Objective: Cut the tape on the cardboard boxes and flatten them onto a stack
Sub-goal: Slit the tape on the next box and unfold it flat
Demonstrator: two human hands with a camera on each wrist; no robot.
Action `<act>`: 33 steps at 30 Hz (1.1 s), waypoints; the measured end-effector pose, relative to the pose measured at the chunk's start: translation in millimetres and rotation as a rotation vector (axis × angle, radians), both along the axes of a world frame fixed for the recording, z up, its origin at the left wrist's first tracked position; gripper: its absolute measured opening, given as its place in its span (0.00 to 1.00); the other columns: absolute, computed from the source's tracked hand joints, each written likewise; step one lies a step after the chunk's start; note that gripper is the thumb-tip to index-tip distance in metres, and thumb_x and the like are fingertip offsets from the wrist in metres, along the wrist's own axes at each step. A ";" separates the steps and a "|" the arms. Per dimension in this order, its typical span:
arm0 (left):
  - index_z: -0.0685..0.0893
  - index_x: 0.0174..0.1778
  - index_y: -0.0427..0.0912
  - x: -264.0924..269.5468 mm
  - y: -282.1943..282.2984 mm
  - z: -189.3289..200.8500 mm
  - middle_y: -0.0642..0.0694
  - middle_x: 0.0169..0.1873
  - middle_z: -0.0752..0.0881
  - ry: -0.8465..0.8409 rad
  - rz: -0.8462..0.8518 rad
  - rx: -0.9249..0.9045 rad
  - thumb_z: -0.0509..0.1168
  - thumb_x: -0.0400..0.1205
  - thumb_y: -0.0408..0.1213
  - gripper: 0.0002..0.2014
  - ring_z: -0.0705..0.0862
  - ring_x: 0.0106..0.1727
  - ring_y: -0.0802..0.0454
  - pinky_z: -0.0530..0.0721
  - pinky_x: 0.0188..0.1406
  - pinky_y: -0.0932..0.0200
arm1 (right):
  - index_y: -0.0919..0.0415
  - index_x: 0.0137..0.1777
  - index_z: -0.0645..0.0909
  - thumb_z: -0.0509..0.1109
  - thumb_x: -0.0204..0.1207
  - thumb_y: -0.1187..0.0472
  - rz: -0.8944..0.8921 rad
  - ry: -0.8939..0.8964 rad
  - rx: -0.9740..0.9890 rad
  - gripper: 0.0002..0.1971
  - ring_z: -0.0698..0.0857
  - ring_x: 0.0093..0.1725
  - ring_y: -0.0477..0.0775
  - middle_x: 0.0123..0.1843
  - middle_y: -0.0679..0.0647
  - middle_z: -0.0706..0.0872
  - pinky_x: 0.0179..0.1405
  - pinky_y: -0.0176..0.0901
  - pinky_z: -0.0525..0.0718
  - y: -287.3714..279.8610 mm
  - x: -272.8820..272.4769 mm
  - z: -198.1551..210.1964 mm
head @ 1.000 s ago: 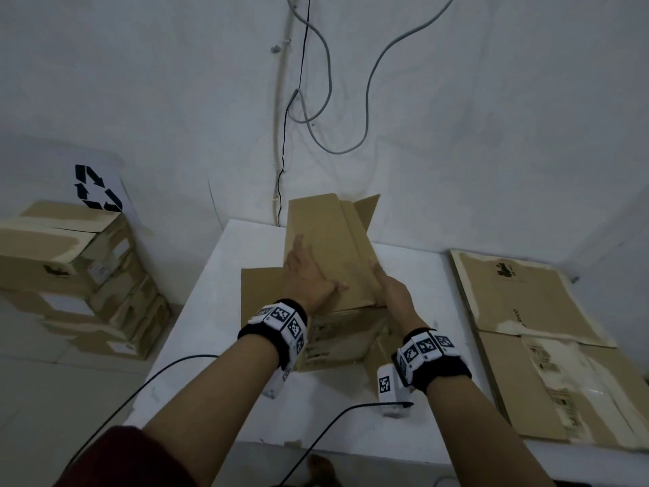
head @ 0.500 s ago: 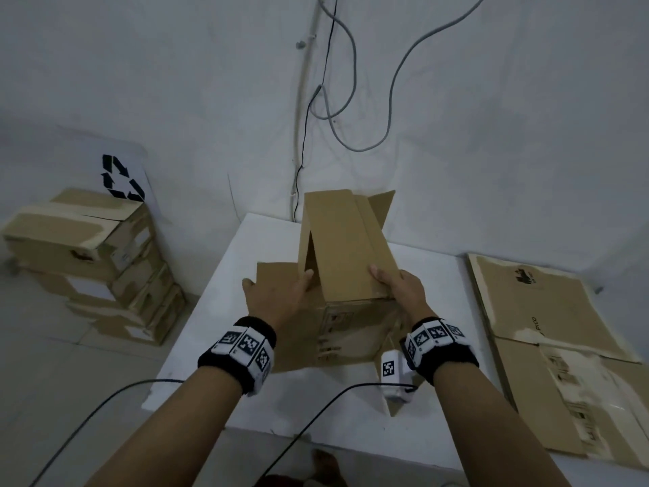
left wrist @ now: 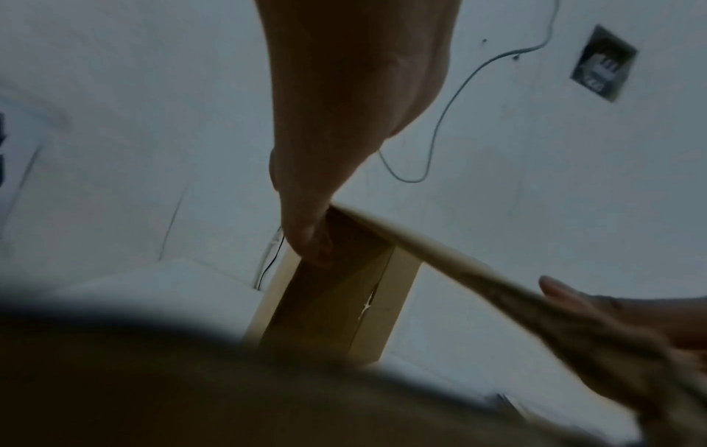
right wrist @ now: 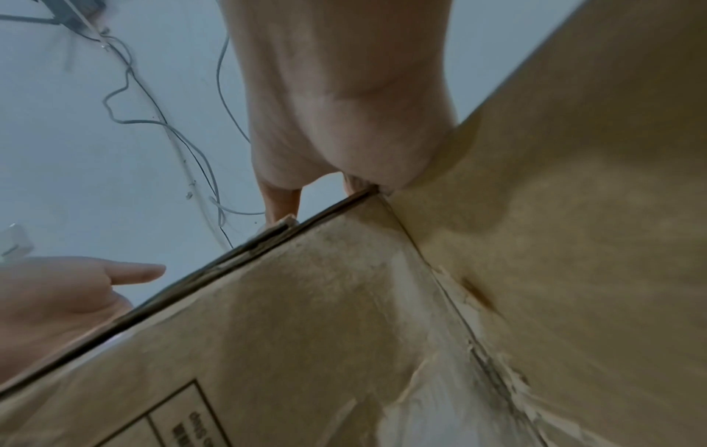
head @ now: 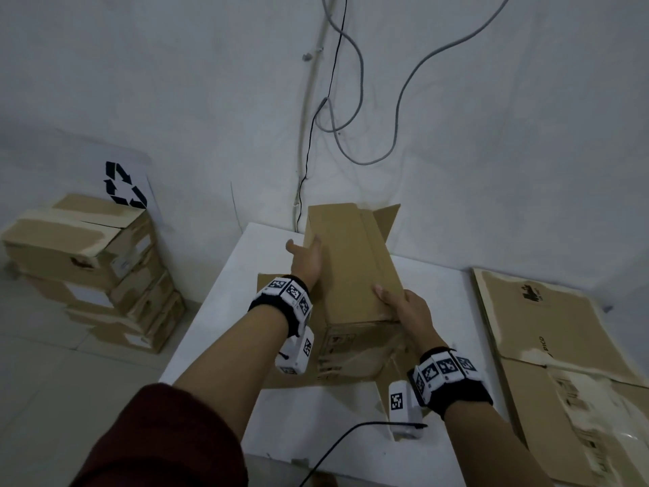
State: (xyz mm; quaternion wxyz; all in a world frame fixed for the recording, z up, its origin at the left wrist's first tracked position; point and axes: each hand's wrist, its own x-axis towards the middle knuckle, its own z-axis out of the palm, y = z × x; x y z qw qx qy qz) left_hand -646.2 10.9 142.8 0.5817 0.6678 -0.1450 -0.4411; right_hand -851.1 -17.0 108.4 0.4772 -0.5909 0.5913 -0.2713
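Note:
An opened cardboard box (head: 351, 268) stands on the white table (head: 217, 328), its flaps spread out around it. My left hand (head: 303, 256) holds the far left edge of the box's top panel, thumb on top. In the left wrist view the fingers (left wrist: 306, 239) hook under that panel (left wrist: 440, 251). My right hand (head: 404, 307) grips the near right corner of the same panel; the right wrist view shows it pinching the cardboard edge (right wrist: 344, 199). A stack of flattened boxes (head: 562, 328) lies on the table's right side.
Several taped boxes (head: 87, 261) are piled on the floor at the left, under a recycling sign (head: 123, 184). Cables (head: 351, 135) hang down the wall behind the table. A black cord (head: 337, 448) crosses the table's near edge.
My left hand has left the near left side of the box and reached forward to the far left edge of the top panel. The right hand keeps its hold on the near right corner.

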 end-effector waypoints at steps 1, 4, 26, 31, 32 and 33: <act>0.40 0.84 0.43 3.2 -3.0 -2.4 0.34 0.76 0.71 0.004 0.032 -0.008 0.58 0.86 0.53 0.40 0.72 0.74 0.37 0.67 0.72 0.47 | 0.61 0.62 0.83 0.78 0.68 0.38 -0.001 -0.007 0.000 0.32 0.87 0.55 0.54 0.57 0.53 0.89 0.61 0.55 0.85 -1.1 0.3 -1.0; 0.39 0.84 0.46 9.7 -9.4 -11.9 0.37 0.75 0.72 -0.050 0.107 -0.060 0.60 0.85 0.51 0.41 0.73 0.74 0.38 0.67 0.73 0.47 | 0.62 0.63 0.82 0.78 0.69 0.40 -0.008 -0.024 0.006 0.31 0.87 0.55 0.54 0.57 0.54 0.88 0.61 0.53 0.85 -5.5 5.3 -0.4; 0.52 0.82 0.30 41.8 -3.3 -138.0 0.31 0.74 0.70 -0.644 -0.281 0.274 0.59 0.87 0.44 0.34 0.62 0.79 0.30 0.54 0.81 0.39 | 0.52 0.85 0.61 0.55 0.62 0.14 0.443 0.379 -0.156 0.57 0.80 0.70 0.52 0.71 0.47 0.82 0.74 0.53 0.75 -71.0 52.7 -58.6; 0.78 0.71 0.34 56.5 -8.0 -202.5 0.31 0.80 0.64 -0.744 -0.485 0.489 0.52 0.89 0.46 0.23 0.54 0.83 0.34 0.38 0.82 0.43 | 0.51 0.78 0.71 0.55 0.74 0.23 0.345 0.345 -0.121 0.41 0.86 0.54 0.48 0.56 0.42 0.88 0.60 0.52 0.85 -64.2 52.6 -138.3; 0.78 0.71 0.33 57.1 -6.9 -213.9 0.31 0.80 0.63 -0.739 -0.497 0.509 0.53 0.89 0.46 0.23 0.54 0.83 0.34 0.37 0.82 0.45 | 0.53 0.71 0.78 0.52 0.78 0.28 0.304 0.328 -0.124 0.35 0.87 0.50 0.50 0.51 0.46 0.89 0.57 0.55 0.85 -60.0 53.8 -151.5; 0.76 0.72 0.32 56.9 -4.3 -222.4 0.32 0.80 0.63 -0.738 -0.488 0.536 0.55 0.88 0.46 0.23 0.55 0.82 0.35 0.38 0.82 0.45 | 0.55 0.56 0.82 0.52 0.82 0.34 0.281 0.341 -0.144 0.27 0.85 0.44 0.52 0.41 0.47 0.87 0.53 0.56 0.85 -56.4 53.8 -165.2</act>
